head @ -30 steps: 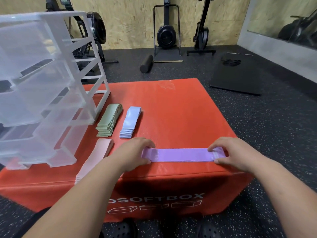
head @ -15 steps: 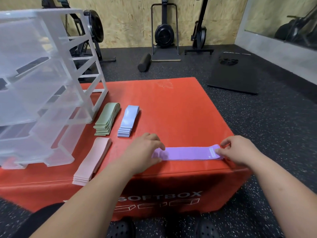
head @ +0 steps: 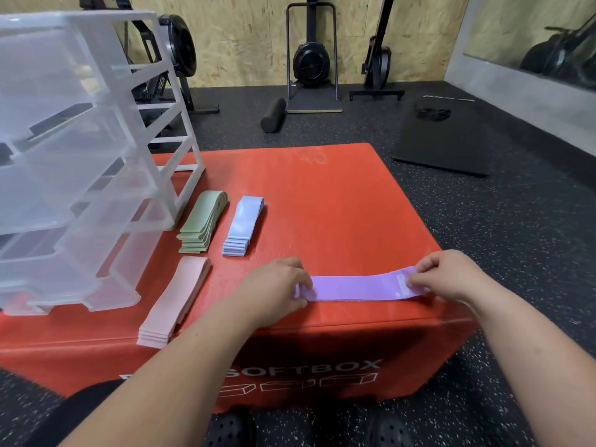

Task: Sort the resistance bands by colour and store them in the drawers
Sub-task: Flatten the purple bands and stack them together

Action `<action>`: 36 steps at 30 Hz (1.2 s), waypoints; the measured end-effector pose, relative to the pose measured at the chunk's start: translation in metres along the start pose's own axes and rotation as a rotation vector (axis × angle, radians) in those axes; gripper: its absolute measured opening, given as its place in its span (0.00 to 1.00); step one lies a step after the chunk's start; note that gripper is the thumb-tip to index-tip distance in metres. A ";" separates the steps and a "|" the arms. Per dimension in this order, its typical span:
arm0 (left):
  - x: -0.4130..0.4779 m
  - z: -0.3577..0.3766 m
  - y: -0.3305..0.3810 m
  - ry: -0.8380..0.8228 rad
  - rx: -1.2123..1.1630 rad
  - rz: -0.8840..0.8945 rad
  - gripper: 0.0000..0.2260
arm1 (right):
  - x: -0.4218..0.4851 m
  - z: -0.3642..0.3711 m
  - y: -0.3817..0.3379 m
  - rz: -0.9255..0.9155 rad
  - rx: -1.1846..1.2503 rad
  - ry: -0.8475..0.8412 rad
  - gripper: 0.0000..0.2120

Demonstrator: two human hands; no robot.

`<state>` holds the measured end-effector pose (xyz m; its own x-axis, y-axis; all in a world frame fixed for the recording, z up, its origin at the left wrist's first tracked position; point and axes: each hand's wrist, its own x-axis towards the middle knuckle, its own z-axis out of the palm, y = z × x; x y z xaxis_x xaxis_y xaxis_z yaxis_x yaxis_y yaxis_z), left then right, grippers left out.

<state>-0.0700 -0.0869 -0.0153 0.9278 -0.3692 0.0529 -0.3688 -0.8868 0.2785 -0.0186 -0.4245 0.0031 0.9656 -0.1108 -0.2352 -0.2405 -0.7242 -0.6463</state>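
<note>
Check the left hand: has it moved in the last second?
Yes. The left hand has slid right along the purple band, away from the blue stack, which keeps its spot on the red box.

Atop a red padded box on a gym floor: clear plastic drawer unit at far left, green bands and blue bands stacked beside it, pink bands nearer, purple band along the near edge.
</note>
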 end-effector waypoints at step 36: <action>0.021 -0.037 0.007 0.232 -1.004 -0.627 0.09 | -0.012 0.092 -0.058 -0.725 -0.333 -0.162 0.44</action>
<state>-0.0516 -0.0908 0.0232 0.9561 0.1981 -0.2161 0.2618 -0.2450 0.9335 -0.0254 -0.3181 -0.0236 0.8374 0.5451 0.0404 0.5061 -0.7453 -0.4341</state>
